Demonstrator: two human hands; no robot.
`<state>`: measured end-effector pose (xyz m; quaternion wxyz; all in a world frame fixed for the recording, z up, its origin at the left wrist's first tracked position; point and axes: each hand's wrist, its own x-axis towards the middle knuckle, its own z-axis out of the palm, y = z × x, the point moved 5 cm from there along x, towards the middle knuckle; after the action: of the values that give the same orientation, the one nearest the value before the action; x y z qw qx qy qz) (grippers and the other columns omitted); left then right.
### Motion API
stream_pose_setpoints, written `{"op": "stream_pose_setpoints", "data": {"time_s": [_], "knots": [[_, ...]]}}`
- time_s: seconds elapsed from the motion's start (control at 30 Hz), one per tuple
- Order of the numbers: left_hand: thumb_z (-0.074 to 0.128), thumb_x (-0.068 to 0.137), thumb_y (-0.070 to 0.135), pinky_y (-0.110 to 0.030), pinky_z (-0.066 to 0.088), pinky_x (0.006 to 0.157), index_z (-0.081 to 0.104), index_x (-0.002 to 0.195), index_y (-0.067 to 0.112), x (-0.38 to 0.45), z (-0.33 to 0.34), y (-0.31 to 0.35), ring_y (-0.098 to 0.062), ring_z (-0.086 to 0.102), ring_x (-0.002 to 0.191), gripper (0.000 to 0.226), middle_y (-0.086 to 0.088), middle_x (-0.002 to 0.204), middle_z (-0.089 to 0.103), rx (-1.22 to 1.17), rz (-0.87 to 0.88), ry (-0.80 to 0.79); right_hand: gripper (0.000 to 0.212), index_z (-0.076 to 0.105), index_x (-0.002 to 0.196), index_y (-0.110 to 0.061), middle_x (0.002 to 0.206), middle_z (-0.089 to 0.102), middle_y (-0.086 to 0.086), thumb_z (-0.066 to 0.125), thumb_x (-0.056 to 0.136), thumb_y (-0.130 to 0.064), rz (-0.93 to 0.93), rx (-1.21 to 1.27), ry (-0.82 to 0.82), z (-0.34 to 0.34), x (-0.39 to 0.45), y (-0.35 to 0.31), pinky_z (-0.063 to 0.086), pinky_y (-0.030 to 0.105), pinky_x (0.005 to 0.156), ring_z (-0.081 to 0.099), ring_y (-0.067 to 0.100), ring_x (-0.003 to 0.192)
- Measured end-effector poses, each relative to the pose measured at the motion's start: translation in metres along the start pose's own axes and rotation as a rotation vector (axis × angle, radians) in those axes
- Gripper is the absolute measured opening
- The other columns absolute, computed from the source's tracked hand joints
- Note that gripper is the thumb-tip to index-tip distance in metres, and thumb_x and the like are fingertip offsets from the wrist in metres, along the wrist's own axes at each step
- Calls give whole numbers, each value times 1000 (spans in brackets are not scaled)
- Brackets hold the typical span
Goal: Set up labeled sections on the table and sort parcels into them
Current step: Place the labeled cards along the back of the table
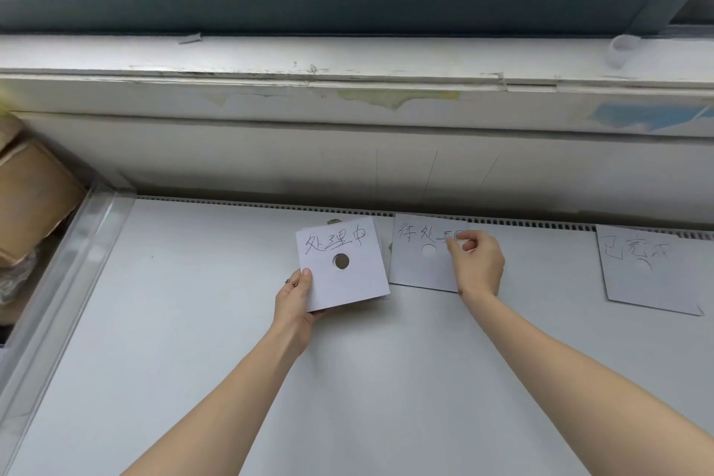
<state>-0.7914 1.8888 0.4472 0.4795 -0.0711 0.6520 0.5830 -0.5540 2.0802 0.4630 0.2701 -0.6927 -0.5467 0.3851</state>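
A person sets out handwritten section labels along the far edge of a pale grey table beneath a window with a dark frame. The left hand grips the near left corner of a white square paper sleeve with a round centre hole and handwritten characters, thumb on top and fingers curled beneath, holding it tilted just above the tabletop, with what looks like further sheets stacked behind it. The right hand, fingers curled, pinches or presses at the far edge of a second white handwritten sleeve lying flat near the ventilation grille; whether it holds tape or only the paper cannot be told. A third white handwritten sleeve lies flat well to the right. By this showing, two labels are placed, one is in hand awaiting its spot, and sorting has not started: no parcels lie on the table, though brown cardboard boxes sit beyond its left edge.
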Motion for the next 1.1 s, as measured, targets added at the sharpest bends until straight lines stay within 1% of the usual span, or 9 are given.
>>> {"op": "stream_pose_setpoints", "data": {"time_s": [0.1,0.23,0.33,0.47,0.6,0.7,0.77,0.97,1.1], "knots": [[50,102,21,-36,56,68,60,124,11,-9,-1,10,-21,64,93,27,-6,118,64,-14,12,-17,23,69,92,-16,82,64,1,78,80,-34,-5,114,-277,19,-25,-23,44,18,66,60,14,77],[52,101,18,-36,54,69,63,115,14,-18,0,26,-20,65,88,19,-4,110,67,-27,39,-38,35,69,95,-16,82,67,4,86,70,-35,77,121,-577,59,-67,-41,52,22,66,65,16,76],[54,99,15,-35,54,69,61,120,12,-19,-8,38,-19,65,88,22,-3,108,68,-44,54,-25,25,71,91,-10,82,69,4,83,74,-24,65,112,-531,78,-87,-53,48,17,61,63,14,72],[57,97,13,-40,55,78,61,122,11,-13,-35,51,-23,64,95,26,1,105,68,-69,60,2,7,73,85,-14,75,68,-5,71,84,-21,-18,120,-468,98,-103,-67,44,12,59,62,11,71],[60,95,12,-38,55,75,60,126,9,4,-74,65,-22,64,94,31,1,105,68,-70,54,22,19,69,75,-11,66,60,-1,61,91,-17,-64,78,-494,134,-121,-77,33,16,50,49,14,62],[60,95,13,-35,53,70,60,126,10,20,-107,77,-20,65,89,31,1,101,69,-63,40,20,4,73,85,-15,77,69,-1,69,85,-16,34,124,-457,165,-136,-81,49,24,69,60,12,71],[59,97,17,-35,53,69,60,123,12,31,-130,87,-19,65,87,27,0,100,69,-53,31,25,14,73,95,-13,80,70,-3,75,81,-15,98,156,-426,186,-147,-84,55,29,80,65,10,76],[44,104,23,-30,52,56,57,121,14,63,-184,123,-18,64,83,23,-4,107,67,-54,22,55,20,74,104,-9,92,71,-2,72,85,-15,156,253,-346,239,-169,-99,54,37,93,68,18,93],[45,104,21,-40,55,69,55,115,16,80,-216,148,-23,63,93,17,-2,105,65,-62,40,113,24,73,108,-9,99,71,-1,73,86,-18,203,327,-279,253,-165,-106,52,39,97,68,20,99]]}}
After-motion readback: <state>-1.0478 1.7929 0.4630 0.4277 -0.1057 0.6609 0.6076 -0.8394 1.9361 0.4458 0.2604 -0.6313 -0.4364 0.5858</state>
